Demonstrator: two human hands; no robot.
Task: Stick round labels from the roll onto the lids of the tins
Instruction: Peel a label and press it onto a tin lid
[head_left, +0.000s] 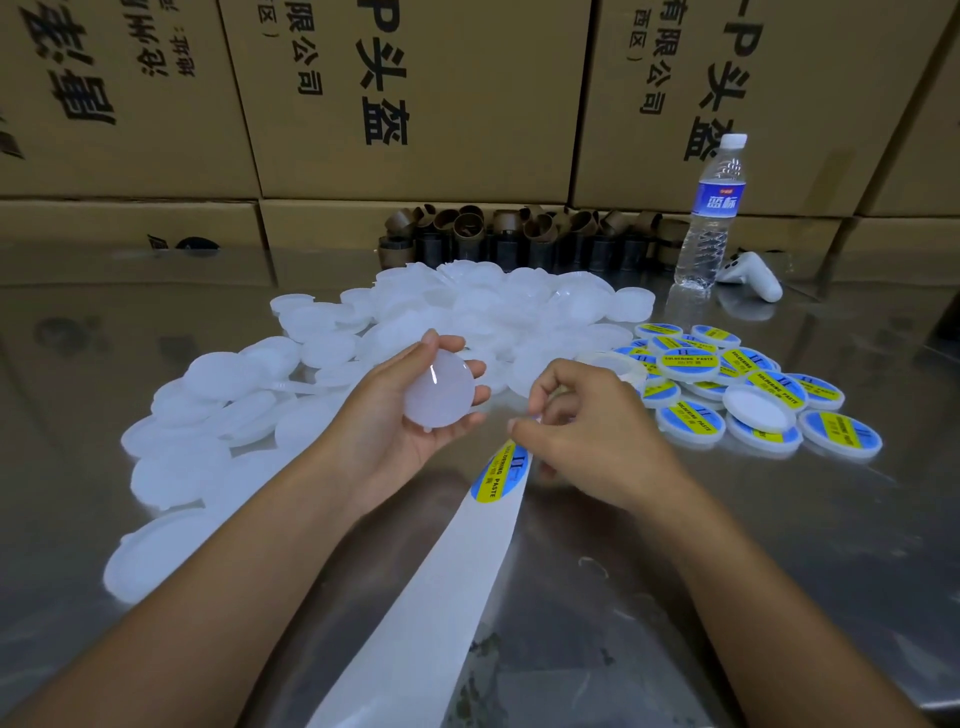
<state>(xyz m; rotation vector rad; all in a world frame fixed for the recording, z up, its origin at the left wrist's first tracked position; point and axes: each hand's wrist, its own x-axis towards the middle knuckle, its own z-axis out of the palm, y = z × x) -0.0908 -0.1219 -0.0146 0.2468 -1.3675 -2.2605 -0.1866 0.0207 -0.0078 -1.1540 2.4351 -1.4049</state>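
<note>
A person's left hand (393, 418) cradles a blank white plastic lid (439, 389) above the steel table (727, 571), fingers curled round its rim. It looks light, stiff and smooth, best held by the edge. The right hand (587, 415) pinches the top of the label strip (441, 597), just above a blue-and-yellow round label (501, 475), which is thin, floppy and probably easily creased.

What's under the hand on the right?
A white paper strip with a blue and yellow label runs under the right hand. The hand covers the strip's end, so what its fingers pinch is hidden.
</note>
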